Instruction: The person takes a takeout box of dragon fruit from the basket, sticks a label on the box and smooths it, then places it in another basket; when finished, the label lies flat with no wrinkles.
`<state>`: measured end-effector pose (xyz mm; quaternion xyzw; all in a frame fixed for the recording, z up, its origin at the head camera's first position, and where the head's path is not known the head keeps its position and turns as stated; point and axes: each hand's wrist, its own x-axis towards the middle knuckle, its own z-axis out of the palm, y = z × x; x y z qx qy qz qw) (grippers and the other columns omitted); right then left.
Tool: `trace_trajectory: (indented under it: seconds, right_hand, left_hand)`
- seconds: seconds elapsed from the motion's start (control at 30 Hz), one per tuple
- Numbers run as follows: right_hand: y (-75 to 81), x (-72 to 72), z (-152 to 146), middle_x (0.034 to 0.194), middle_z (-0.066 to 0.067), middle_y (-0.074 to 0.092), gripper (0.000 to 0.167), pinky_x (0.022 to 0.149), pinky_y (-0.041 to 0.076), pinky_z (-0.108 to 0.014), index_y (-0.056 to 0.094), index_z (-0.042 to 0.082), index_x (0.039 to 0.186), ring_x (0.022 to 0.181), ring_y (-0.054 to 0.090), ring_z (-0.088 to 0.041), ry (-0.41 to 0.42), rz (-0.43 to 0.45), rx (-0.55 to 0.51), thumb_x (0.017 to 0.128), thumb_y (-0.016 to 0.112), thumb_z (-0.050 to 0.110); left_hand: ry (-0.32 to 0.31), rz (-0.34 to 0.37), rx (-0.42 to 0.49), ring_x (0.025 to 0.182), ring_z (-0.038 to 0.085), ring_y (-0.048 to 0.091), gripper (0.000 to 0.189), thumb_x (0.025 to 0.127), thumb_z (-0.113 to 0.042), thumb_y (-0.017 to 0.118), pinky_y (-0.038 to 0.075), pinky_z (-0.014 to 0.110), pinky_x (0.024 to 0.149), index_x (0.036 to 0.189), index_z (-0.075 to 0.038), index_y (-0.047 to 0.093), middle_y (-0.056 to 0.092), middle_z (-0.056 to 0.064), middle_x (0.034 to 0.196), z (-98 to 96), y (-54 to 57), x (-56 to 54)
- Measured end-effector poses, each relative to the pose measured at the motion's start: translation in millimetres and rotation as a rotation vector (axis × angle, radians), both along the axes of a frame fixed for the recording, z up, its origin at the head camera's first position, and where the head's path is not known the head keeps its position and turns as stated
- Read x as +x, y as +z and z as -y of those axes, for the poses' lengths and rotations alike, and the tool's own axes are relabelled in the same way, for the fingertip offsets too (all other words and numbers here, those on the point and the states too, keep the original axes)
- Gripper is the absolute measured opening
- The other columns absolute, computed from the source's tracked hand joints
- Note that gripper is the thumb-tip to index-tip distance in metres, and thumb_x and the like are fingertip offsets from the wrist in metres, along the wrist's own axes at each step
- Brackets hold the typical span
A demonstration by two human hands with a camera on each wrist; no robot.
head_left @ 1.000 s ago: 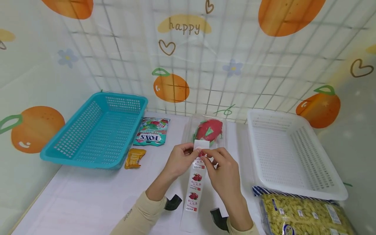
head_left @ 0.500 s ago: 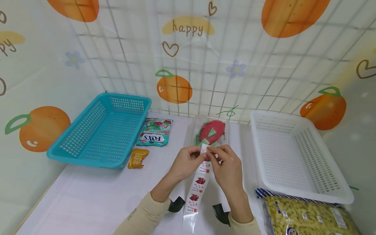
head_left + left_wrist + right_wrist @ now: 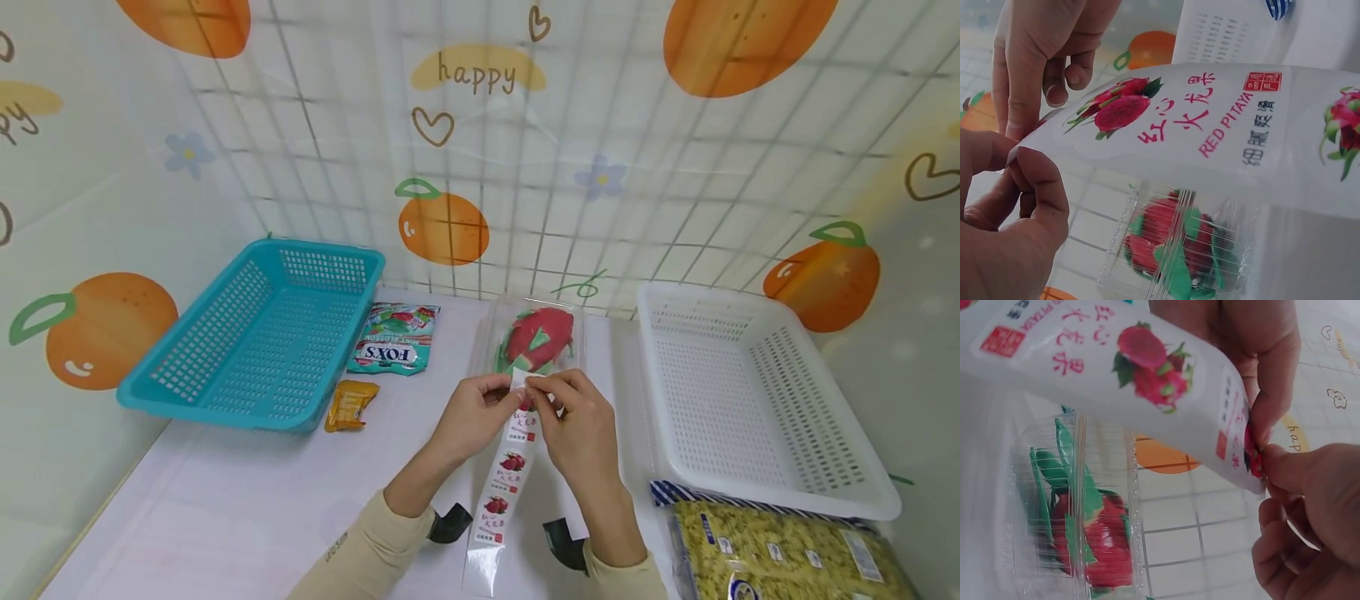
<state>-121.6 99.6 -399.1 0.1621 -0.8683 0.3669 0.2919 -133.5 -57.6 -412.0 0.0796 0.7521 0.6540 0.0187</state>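
A white strip of red pitaya stickers [image 3: 501, 492] hangs down from both hands in the head view. My left hand [image 3: 474, 417] pinches its upper end between thumb and fingers. Right beside it, my right hand [image 3: 579, 425] pinches the same end, fingertips touching the left ones. In the left wrist view, a sticker [image 3: 1175, 112] with pitaya pictures and red lettering arches away from the fingertips. The right wrist view shows the strip [image 3: 1085, 369] bent near the pinch. Behind the hands stands a clear plastic box [image 3: 487, 333] with a red and green dragon fruit [image 3: 540, 333] inside.
A teal basket [image 3: 330, 358] stands at left, beside a mint candy bag [image 3: 393, 337] and a small orange-yellow packet [image 3: 351, 406]. At right are a white basket [image 3: 663, 400] and a bag of pasta [image 3: 780, 550]. A printed curtain [image 3: 510, 167] closes off the back.
The strip's top end has tilted and shifted slightly right with both hands over the past second. The head view has also shifted a little. Over the last half second almost nothing differs.
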Motion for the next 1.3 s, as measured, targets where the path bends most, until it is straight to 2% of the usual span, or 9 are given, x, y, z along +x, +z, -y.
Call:
trace_trajectory:
  seconds: [0.2,0.43,0.6,0.77,1.0,1.3]
  right_hand:
    - [-1.4,-0.8,0.3,0.085,-0.001,0.067,0.016,0.056,0.051,-0.025,0.083,0.012,0.096,0.063,0.055,-0.010,-0.005,-0.031,0.024,0.081,0.087,0.009]
    - [-5.3,-3.1,0.3,0.082,-0.002,0.067,0.017,0.056,0.052,-0.025,0.083,0.009,0.093,0.062,0.056,-0.011,-0.006,-0.120,0.066,0.078,0.089,0.007]
    - [-6.5,-4.5,0.2,0.082,-0.002,0.068,0.017,0.056,0.053,-0.025,0.083,0.008,0.092,0.063,0.058,-0.011,-0.003,-0.149,0.078,0.077,0.089,0.007]
    - [-7.7,-4.9,0.2,0.083,-0.002,0.066,0.015,0.058,0.054,-0.026,0.081,0.009,0.090,0.066,0.061,-0.012,0.005,-0.124,0.061,0.078,0.088,0.007]
    - [-8.1,-4.9,-1.3,0.083,-0.004,0.064,0.014,0.058,0.054,-0.029,0.078,0.009,0.088,0.069,0.063,-0.013,0.011,-0.097,0.054,0.079,0.087,0.004]
    - [-8.4,-4.4,-2.6,0.090,-0.006,0.061,0.015,0.063,0.057,-0.031,0.072,0.007,0.092,0.080,0.065,-0.018,0.028,-0.041,0.148,0.083,0.084,0.005]
  left_hand:
    - [-0.006,0.021,0.010,0.095,0.026,0.073,0.022,0.099,-0.011,0.065,0.059,0.022,0.081,0.113,0.003,0.074,0.074,0.018,0.105,0.5,0.5,0.1]
    - [0.000,0.052,0.012,0.093,0.016,0.072,0.025,0.100,-0.013,0.064,0.060,0.024,0.082,0.116,0.003,0.073,0.074,0.018,0.108,1.3,0.4,0.2]
    - [-0.002,0.060,0.018,0.091,0.013,0.071,0.025,0.100,-0.014,0.064,0.058,0.022,0.080,0.115,0.004,0.073,0.074,0.018,0.108,2.3,0.3,-0.3]
    - [-0.011,0.065,0.015,0.086,0.010,0.067,0.023,0.100,-0.015,0.065,0.056,0.020,0.077,0.113,0.003,0.073,0.073,0.017,0.105,3.3,0.3,-0.2]
    - [-0.006,0.096,0.010,0.074,0.011,0.062,0.024,0.101,-0.018,0.064,0.053,0.023,0.070,0.114,-0.001,0.075,0.073,0.013,0.098,2.9,0.7,1.0]
    - [0.030,0.115,0.037,0.066,0.011,0.059,0.025,0.102,-0.017,0.061,0.050,0.025,0.066,0.111,0.002,0.076,0.068,0.003,0.077,3.4,1.5,0.3]
